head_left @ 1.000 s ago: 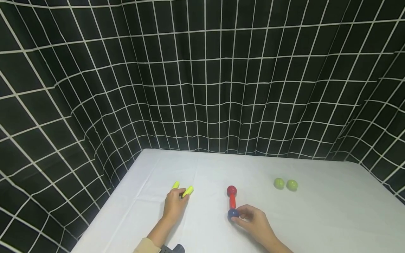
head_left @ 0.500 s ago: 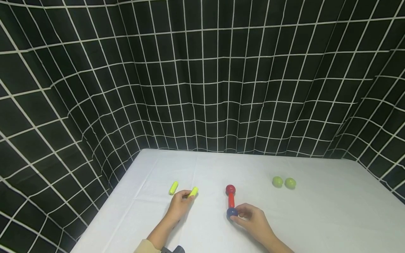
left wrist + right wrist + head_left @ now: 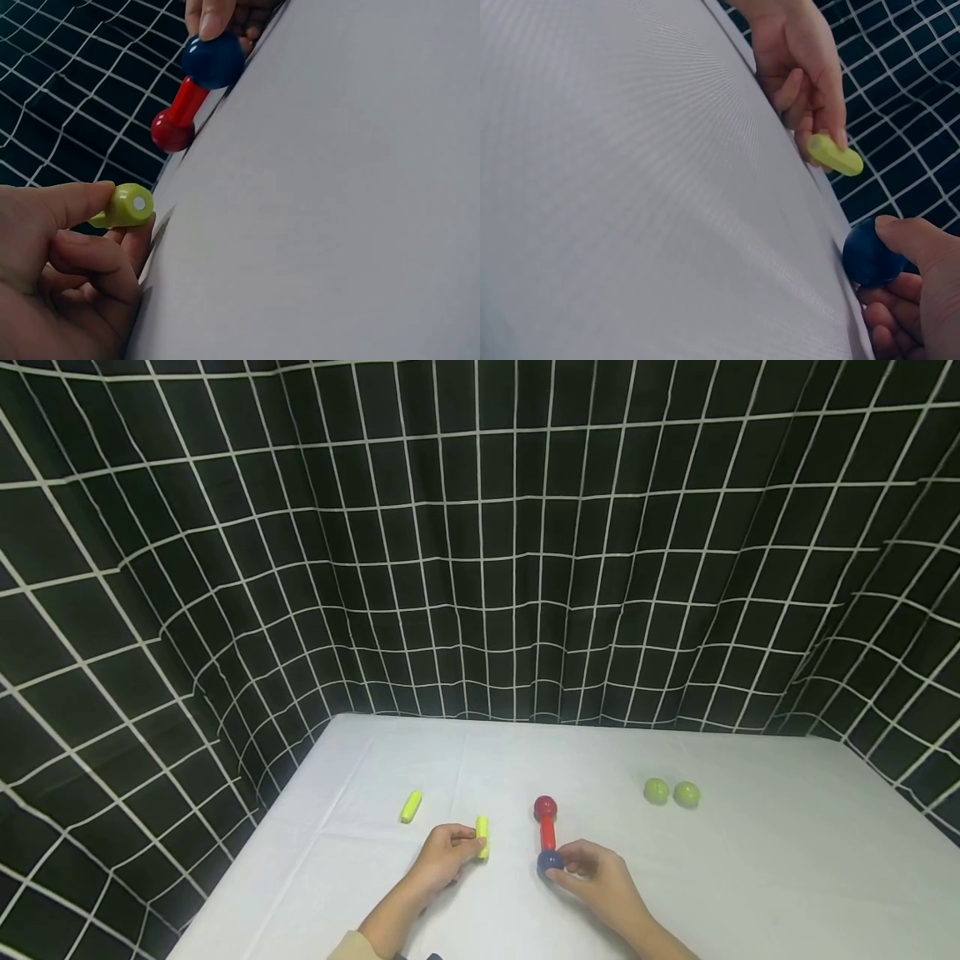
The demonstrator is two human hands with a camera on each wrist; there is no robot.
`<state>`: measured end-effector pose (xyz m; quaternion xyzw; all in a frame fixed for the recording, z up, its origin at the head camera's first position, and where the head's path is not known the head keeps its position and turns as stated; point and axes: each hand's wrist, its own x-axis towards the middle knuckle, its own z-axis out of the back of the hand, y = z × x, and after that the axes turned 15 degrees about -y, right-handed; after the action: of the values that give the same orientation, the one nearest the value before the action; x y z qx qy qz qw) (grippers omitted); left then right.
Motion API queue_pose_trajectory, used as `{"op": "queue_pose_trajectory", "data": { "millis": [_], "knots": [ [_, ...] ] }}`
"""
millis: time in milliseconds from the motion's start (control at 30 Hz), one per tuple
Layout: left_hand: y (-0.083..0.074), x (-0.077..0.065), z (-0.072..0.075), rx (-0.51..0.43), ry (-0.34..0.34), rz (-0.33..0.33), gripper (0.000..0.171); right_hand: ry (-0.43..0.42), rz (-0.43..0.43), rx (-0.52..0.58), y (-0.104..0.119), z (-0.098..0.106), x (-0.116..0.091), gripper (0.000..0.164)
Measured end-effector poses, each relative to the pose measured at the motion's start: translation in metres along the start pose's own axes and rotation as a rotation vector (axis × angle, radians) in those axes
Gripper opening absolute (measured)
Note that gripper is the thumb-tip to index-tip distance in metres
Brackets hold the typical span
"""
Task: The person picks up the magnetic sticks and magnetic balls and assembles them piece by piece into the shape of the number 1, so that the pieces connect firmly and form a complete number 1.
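My left hand (image 3: 441,862) pinches a yellow-green rod (image 3: 482,828) between thumb and fingers, close over the white tabletop. In the left wrist view, that rod (image 3: 129,205) has a pale round spot on its end. My right hand (image 3: 606,887) pinches a dark blue ball (image 3: 549,862). A red rod (image 3: 548,835) runs from the blue ball to a red ball (image 3: 545,807), the three forming a straight dumbbell shape. The held yellow-green rod is to the left of this dumbbell, apart from it. In the right wrist view only the blue ball (image 3: 871,253) of it shows.
Left of my left hand, a second yellow-green rod (image 3: 411,806) lies on the white-covered table (image 3: 375,760). Two light green balls (image 3: 656,791) sit side by side at the right. A black curtain with a white grid (image 3: 480,568) hangs behind and around the table.
My left hand has moved right, carrying one yellow-green rod away from the other and turning it from slanted to nearly straight. The right hand keeps its hold on the blue ball.
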<state>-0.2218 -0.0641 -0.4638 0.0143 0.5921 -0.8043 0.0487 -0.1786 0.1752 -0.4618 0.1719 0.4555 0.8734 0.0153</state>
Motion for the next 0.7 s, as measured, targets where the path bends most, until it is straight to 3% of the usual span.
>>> {"op": "queue_pose_trajectory", "data": {
  "millis": [300, 700],
  "knots": [
    [-0.005, -0.010, -0.015, 0.012, 0.042, 0.034, 0.034, -0.010, -0.040, -0.019, 0.002, -0.002, 0.006, 0.029],
    [-0.009, -0.019, -0.033, 0.035, 0.115, 0.009, 0.025, -0.029, -0.047, -0.017, -0.003, -0.009, 0.016, 0.029]
  ]
}}
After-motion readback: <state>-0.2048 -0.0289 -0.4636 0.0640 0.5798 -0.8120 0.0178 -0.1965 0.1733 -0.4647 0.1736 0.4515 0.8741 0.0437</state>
